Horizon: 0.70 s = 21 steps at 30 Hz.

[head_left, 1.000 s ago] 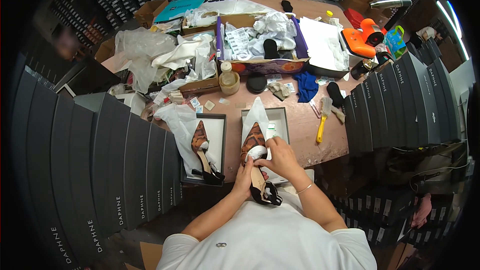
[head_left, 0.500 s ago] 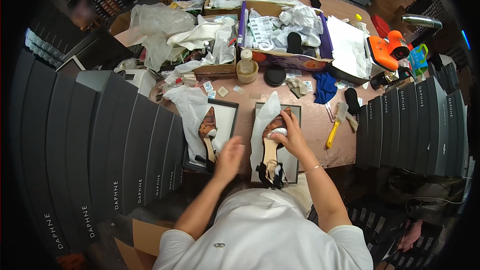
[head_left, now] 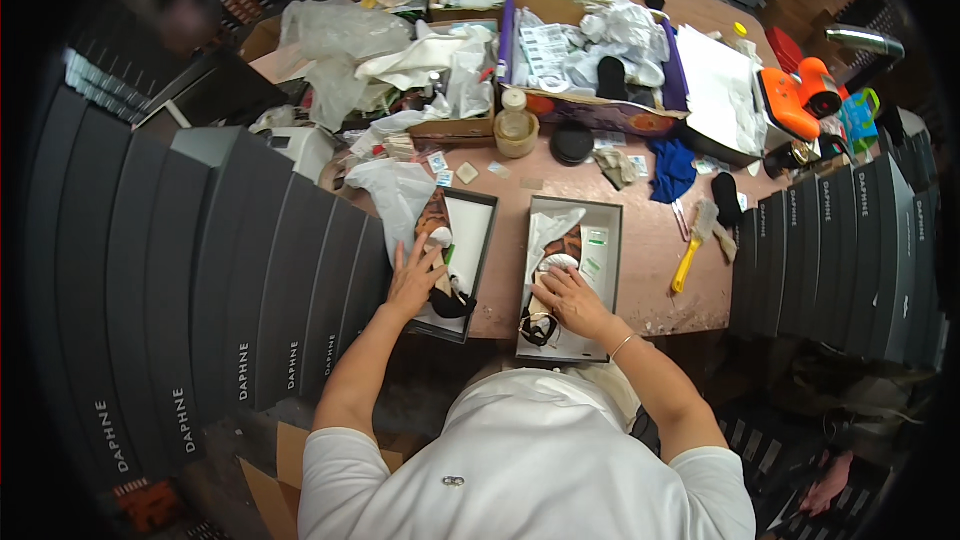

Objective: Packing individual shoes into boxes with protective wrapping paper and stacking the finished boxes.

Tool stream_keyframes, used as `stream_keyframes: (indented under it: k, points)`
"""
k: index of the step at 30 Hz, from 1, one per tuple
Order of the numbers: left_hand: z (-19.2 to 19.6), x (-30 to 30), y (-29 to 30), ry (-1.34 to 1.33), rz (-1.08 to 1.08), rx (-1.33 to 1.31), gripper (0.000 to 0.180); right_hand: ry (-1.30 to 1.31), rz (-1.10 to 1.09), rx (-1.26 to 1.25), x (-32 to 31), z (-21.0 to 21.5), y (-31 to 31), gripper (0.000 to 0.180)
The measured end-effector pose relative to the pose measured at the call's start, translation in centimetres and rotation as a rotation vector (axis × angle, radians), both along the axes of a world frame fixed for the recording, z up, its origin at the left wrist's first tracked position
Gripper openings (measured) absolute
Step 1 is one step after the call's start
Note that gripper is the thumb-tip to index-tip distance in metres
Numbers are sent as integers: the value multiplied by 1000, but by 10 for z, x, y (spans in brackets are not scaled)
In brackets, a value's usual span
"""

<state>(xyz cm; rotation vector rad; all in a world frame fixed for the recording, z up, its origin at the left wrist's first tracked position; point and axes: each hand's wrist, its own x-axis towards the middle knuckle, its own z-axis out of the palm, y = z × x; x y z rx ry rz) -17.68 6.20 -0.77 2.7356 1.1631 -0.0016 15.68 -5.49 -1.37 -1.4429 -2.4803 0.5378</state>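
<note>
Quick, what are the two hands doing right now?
Left hand: open, fingers spread flat on the brown shoe in the left box.
Right hand: resting on the shoe in the right box; grip cannot be told.

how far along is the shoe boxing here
Done, apparently: stacks of closed dark boxes stand on both sides. In hand: the right hand presses a brown shoe and white paper into the right open box, while the left hand rests on the shoe in the left open box. Left: neither open box has a lid on.
</note>
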Motion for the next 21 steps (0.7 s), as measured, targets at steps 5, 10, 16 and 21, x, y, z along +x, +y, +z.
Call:
stream_keyframes:
  k: [5, 10, 16, 21]
  points:
    - [67, 30, 5, -558, 138, -352, 38, 139, -61, 31, 11, -12, -1, 48]
    - [126, 70, -12, -1179, 244, -981, 23, 590, -382, -184, 32, 112, 5, 18]
    - [144, 97, -32, -1042, 125, -1022, 26, 696, -259, -404, 16, 181, 17, 21]
    - [175, 96, -40, -881, 265, -1283, 31, 907, -374, -734, 7, 153, 3, 30]
